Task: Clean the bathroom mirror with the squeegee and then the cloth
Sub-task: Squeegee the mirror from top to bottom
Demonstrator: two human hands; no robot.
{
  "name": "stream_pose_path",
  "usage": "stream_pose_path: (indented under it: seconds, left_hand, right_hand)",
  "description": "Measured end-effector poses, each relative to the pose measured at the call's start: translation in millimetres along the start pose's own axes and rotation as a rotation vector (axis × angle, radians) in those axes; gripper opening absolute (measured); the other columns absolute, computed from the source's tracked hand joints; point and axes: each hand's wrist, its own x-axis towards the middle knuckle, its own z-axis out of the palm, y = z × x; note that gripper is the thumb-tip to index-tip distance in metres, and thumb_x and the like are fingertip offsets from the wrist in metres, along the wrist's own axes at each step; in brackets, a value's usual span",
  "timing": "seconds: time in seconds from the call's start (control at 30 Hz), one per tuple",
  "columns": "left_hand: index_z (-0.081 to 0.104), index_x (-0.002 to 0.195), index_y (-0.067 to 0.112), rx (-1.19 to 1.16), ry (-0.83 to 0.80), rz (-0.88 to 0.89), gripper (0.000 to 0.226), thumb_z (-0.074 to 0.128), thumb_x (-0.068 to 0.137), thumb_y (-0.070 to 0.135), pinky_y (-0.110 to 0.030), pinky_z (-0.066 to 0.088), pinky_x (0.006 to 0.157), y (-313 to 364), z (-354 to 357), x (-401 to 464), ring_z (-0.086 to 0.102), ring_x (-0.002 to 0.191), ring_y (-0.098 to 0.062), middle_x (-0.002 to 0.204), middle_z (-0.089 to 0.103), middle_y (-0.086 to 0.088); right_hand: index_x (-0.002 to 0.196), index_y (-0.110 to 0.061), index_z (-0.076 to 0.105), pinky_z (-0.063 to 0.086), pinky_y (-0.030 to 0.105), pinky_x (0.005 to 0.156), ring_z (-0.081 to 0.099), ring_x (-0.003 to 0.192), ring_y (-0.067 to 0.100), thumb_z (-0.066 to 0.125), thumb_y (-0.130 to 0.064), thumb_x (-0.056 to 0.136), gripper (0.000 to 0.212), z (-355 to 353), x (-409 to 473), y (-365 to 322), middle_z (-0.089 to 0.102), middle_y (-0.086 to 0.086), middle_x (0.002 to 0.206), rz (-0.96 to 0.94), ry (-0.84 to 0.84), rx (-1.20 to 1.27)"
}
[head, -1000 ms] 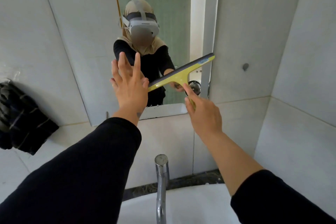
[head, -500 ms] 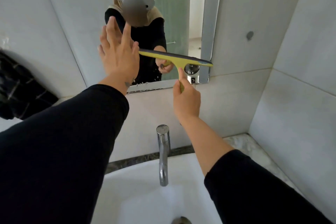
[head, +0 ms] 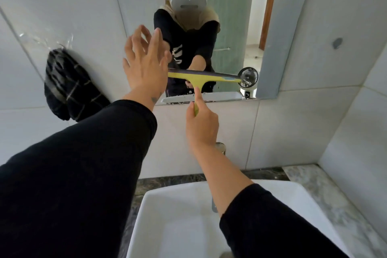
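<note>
A right hand (head: 201, 125) grips the yellow plastic squeegee (head: 204, 78) low on the frameless wall mirror (head: 230, 27), while the left hand (head: 144, 67), fingers spread and empty, crowds the blade's end and could block it or smudge the glass.

L sleeve (head: 73, 174): black, long | R sleeve (head: 272, 226): black, pushed up | L wrist: small tattoo

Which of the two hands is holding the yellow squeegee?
The right hand: it grips the handle of the yellow squeegee against the mirror. The left hand is open, fingers spread, holding nothing.
</note>
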Motion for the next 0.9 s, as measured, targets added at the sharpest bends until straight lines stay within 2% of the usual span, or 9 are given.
stream_pose_path:
  seconds: [0.07, 0.2, 0.33, 0.5, 0.63, 0.8, 0.9]
  left_hand:
    - [0.024, 0.146, 0.039, 0.007, -0.014, -0.02, 0.056, 0.046, 0.094, 0.032, -0.054, 0.029, 0.11, -9, 0, -2, 0.011, 0.143, -0.032, 0.158, 0.009, -0.003]
    - [0.023, 0.148, 0.038, 0.023, -0.021, -0.038, 0.059, 0.047, 0.094, 0.031, -0.053, 0.028, 0.11, -23, 0, -6, 0.012, 0.143, -0.034, 0.159, 0.009, -0.004]
    - [0.024, 0.148, 0.037, 0.046, -0.012, -0.045, 0.059, 0.047, 0.094, 0.03, -0.053, 0.031, 0.107, -29, 5, -10, 0.014, 0.143, -0.033, 0.159, 0.011, -0.004]
    - [0.025, 0.148, 0.035, 0.034, -0.036, -0.038, 0.059, 0.048, 0.094, 0.029, -0.052, 0.034, 0.106, -24, 17, -22, 0.014, 0.143, -0.033, 0.159, 0.011, -0.005]
    - [0.023, 0.148, 0.034, 0.02, -0.046, -0.044, 0.062, 0.051, 0.093, 0.028, -0.052, 0.033, 0.107, -11, 29, -32, 0.013, 0.143, -0.032, 0.159, 0.009, -0.006]
    - [0.016, 0.15, 0.034, -0.002, -0.069, -0.014, 0.068, 0.053, 0.094, 0.027, -0.055, 0.026, 0.111, 21, 39, -40, 0.005, 0.145, -0.034, 0.16, 0.001, -0.008]
    - [0.015, 0.151, 0.034, -0.008, -0.078, 0.016, 0.069, 0.053, 0.094, 0.028, -0.059, 0.023, 0.112, 40, 45, -42, 0.0, 0.146, -0.034, 0.16, -0.002, -0.008]
  right_hand:
    - [0.144, -0.036, 0.034, 0.052, 0.045, 0.063, 0.05, 0.059, 0.021, 0.037, -0.024, 0.101, 0.045, 9, -5, -8, 0.042, -0.001, 0.056, -0.016, -0.031, -0.024]
    - [0.146, -0.037, 0.028, 0.052, 0.043, 0.065, 0.059, 0.07, 0.027, 0.038, -0.023, 0.101, 0.048, 17, -11, -14, 0.052, 0.005, 0.067, -0.101, -0.11, -0.139]
    - [0.148, -0.037, 0.02, 0.035, 0.035, 0.057, 0.048, 0.065, 0.023, 0.037, -0.021, 0.101, 0.052, 19, -11, -3, 0.049, 0.005, 0.071, -0.233, -0.261, -0.389]
    - [0.149, -0.039, 0.011, 0.031, 0.034, 0.056, 0.042, 0.063, 0.023, 0.045, -0.008, 0.096, 0.07, -4, 4, 12, 0.043, 0.004, 0.077, -0.41, -0.352, -0.668]
    - [0.147, -0.045, 0.013, 0.029, 0.034, 0.054, 0.039, 0.061, 0.025, 0.042, -0.005, 0.096, 0.071, -39, 26, 28, 0.042, 0.003, 0.077, -0.486, -0.325, -0.804]
    - [0.146, -0.046, 0.016, 0.012, 0.028, 0.042, 0.039, 0.058, 0.025, 0.043, -0.008, 0.097, 0.068, -67, 40, 46, 0.045, 0.003, 0.073, -0.485, -0.279, -0.856]
    - [0.145, -0.047, 0.019, 0.013, 0.027, 0.042, 0.04, 0.057, 0.025, 0.045, -0.011, 0.097, 0.066, -76, 44, 56, 0.046, 0.003, 0.071, -0.467, -0.239, -0.848]
